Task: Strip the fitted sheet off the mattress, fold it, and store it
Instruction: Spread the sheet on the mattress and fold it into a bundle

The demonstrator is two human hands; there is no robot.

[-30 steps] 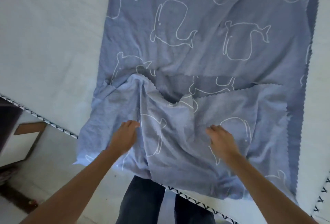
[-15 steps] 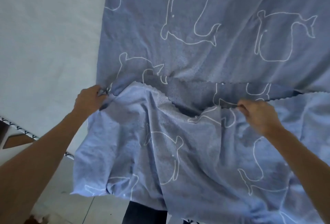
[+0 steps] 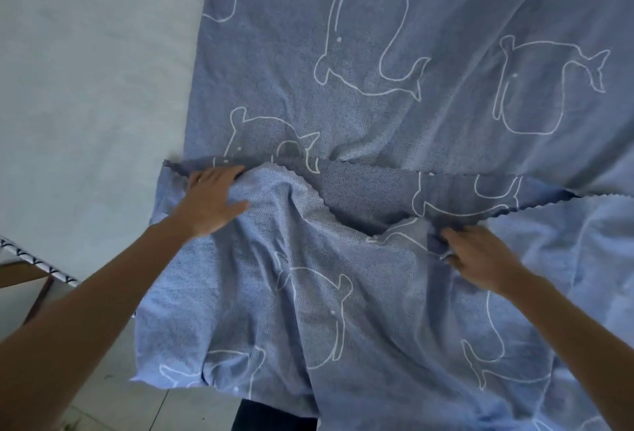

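The blue fitted sheet [image 3: 394, 94] with white whale outlines lies spread over the pale mattress [image 3: 85, 87]. Its near part is turned back, paler side up, with a scalloped edge running across the middle. My left hand [image 3: 209, 200] lies flat with straight fingers on the folded flap near its left end, fingertips at the scalloped edge. My right hand [image 3: 480, 259] pinches a bunched bit of the flap's edge right of centre, fingers curled round the cloth. The flap sags into a wrinkled dip between the two hands.
The mattress's near edge with black-and-white piping [image 3: 37, 262] shows at lower left, the sheet hanging over it. A wooden piece of furniture [image 3: 24, 279] and tiled floor [image 3: 113, 406] lie below. My dark trousers [image 3: 274, 417] show under the sheet's hem.
My left hand let go of the flap's left corner and moved right to lie flat on the cloth. My right hand dropped slightly, still pinching the edge.
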